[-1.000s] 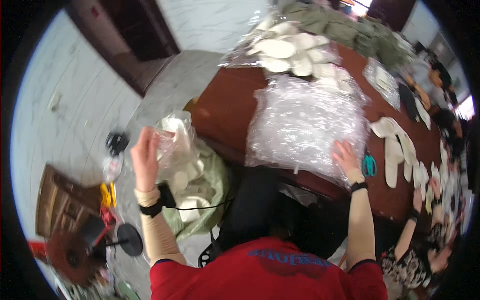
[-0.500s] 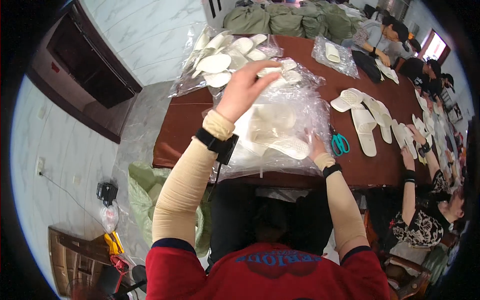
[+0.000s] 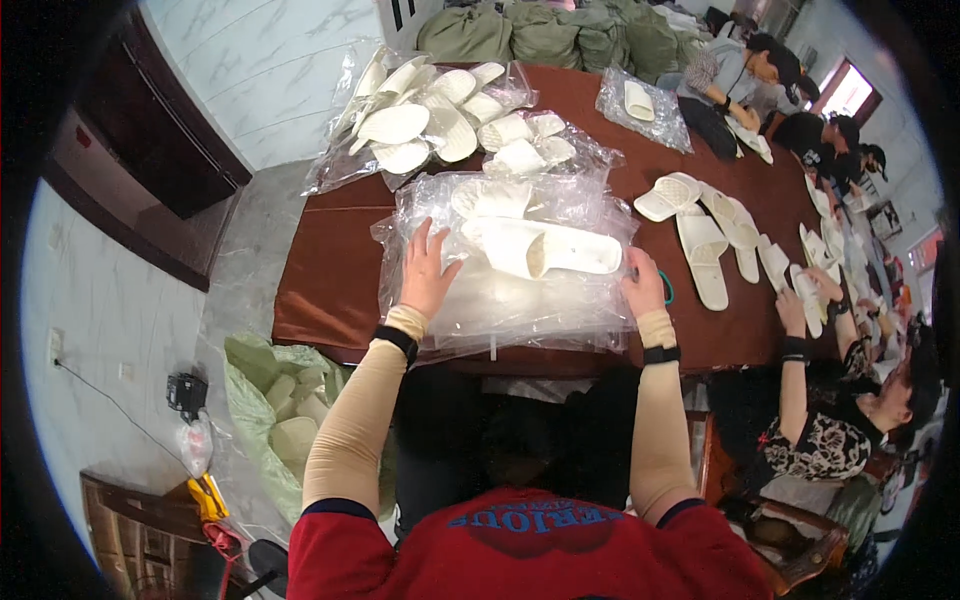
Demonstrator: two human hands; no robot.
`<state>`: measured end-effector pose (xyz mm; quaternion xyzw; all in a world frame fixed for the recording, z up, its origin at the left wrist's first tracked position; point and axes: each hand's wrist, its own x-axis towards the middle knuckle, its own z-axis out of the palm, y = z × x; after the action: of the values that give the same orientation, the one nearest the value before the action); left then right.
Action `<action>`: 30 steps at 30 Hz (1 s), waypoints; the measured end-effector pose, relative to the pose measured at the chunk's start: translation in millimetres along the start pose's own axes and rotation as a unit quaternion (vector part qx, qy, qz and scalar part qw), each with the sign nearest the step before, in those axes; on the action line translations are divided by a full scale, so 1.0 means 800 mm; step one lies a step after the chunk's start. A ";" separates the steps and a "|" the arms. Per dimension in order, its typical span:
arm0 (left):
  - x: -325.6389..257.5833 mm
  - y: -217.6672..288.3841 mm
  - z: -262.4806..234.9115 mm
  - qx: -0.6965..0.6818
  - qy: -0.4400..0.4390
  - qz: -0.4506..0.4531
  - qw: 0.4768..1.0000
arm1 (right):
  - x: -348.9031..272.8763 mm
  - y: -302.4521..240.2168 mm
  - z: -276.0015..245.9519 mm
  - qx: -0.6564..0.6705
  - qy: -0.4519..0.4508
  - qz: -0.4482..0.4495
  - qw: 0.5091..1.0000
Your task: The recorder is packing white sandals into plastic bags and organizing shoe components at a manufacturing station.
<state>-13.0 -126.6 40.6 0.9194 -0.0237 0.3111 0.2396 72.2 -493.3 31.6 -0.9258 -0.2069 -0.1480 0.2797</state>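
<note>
At the centre of the frame, a white slipper [image 3: 575, 250] lies sideways on a stack of clear bags [image 3: 470, 315], its strap toward the left and its heel end toward the right. Just above it in the picture lies a second slipper [image 3: 490, 200], among the shiny film; whether it is inside a bag I cannot tell. Left of the pair, the left hand [image 3: 427, 272] is open, fingers spread over the bags, and grips nothing. At the heel end, the right hand [image 3: 645, 287] has its fingers bent beside the bags' right edge; whether they pinch the film or the slipper I cannot tell. Teal scissors [image 3: 667, 288] show partly behind that hand. Upper left on the brown table [image 3: 320, 260] is a pile of slippers [image 3: 395, 124] on clear film, and toward the upper right lies a bagged slipper [image 3: 638, 101]. Loose slippers [image 3: 704, 260] lie right of centre, and beyond them, at the right of the frame, a co-worker's hands [image 3: 793, 314] are at more slippers. Lower left, a green sack [image 3: 250, 385] stands open on the floor with white pieces [image 3: 296, 438] inside
</note>
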 end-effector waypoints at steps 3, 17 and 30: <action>-0.027 0.008 -0.004 0.071 -0.054 -0.030 0.996 | -0.008 -0.024 -0.018 0.333 0.016 0.087 0.939; -0.071 -0.037 0.027 -0.029 -0.065 -0.066 0.995 | 0.033 -0.049 -0.044 0.296 -0.195 0.239 0.904; -0.056 0.008 -0.023 -0.038 -0.169 -0.001 0.985 | -0.013 -0.049 -0.043 -0.006 -0.091 0.032 0.995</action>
<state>-60.9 -128.6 29.7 0.9488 -0.0747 0.1503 0.2677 39.3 -486.2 72.9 -0.9433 -0.2006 -0.0557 0.2585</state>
